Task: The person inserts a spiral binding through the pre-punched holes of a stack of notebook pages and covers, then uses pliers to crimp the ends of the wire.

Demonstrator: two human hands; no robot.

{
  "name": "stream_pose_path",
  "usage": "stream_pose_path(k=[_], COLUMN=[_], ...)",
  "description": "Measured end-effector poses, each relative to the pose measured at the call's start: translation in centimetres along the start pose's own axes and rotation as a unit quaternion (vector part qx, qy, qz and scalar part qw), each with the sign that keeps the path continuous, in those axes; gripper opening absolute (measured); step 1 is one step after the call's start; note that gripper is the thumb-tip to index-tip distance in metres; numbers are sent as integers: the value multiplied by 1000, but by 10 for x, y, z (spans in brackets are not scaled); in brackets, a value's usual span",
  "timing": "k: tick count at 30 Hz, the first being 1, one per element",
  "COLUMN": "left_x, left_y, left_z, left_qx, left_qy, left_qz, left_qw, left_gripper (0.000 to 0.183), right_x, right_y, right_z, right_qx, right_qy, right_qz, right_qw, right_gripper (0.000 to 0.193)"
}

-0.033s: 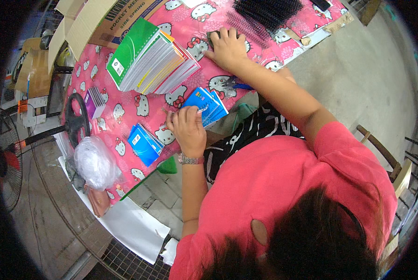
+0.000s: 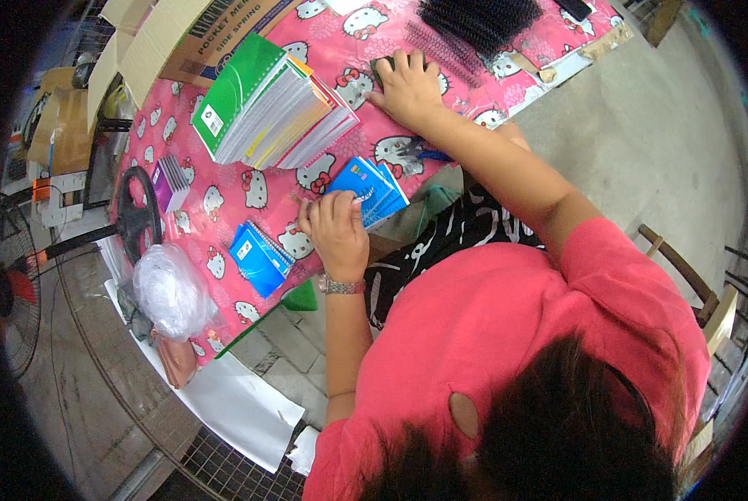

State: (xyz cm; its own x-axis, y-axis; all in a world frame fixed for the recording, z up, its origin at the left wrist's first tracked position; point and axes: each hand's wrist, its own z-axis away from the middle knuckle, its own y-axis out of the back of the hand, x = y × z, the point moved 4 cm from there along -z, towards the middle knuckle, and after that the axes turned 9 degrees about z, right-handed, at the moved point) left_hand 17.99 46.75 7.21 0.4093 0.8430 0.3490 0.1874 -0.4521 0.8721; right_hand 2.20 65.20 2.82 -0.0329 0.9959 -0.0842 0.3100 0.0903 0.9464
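Observation:
My left hand (image 2: 338, 234), with a metal watch at its wrist, is closed on the near left corner of small blue notebooks (image 2: 364, 182) fanned slightly on the table. My right hand (image 2: 409, 90) rests further off, fingers spread over a small dark object (image 2: 382, 67) that they mostly hide; what it is I cannot make out. Between the hands lies a blue-handled tool (image 2: 428, 154), partly seen. Left of my left hand is another small stack of blue spiral notebooks (image 2: 260, 257). Loose black spiral wires (image 2: 441, 52) lie just beyond my right hand.
A tall row of notebooks with a green cover (image 2: 245, 92) stands by an open cardboard box (image 2: 224, 37). Purple notebooks (image 2: 169, 184), a clear plastic bag (image 2: 172, 288) and a fan (image 2: 23, 309) are at the left. A dense pile of black coils (image 2: 478, 29) lies at the far side.

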Motion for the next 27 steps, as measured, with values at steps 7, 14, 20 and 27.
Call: stream_pose_path(k=[7, 14, 20, 27], left_x=[-11, -24, -5, -6], left_y=[1, 5, 6, 6], left_z=[5, 20, 8, 2], left_qx=[-1, 23, 28, 16], left_qy=[-20, 129, 39, 16], left_qz=[56, -98, 24, 47], left_qw=[998, 987, 999, 999], left_gripper=[23, 31, 30, 37], right_x=[14, -51, -40, -36], right_y=[4, 73, 60, 55], right_z=[7, 54, 55, 55], right_qx=[23, -364, -466, -519], right_qy=[75, 331, 301, 206], right_qz=[-90, -712, -631, -646], right_qw=[993, 501, 542, 520], right_gripper=[42, 48, 43, 40])
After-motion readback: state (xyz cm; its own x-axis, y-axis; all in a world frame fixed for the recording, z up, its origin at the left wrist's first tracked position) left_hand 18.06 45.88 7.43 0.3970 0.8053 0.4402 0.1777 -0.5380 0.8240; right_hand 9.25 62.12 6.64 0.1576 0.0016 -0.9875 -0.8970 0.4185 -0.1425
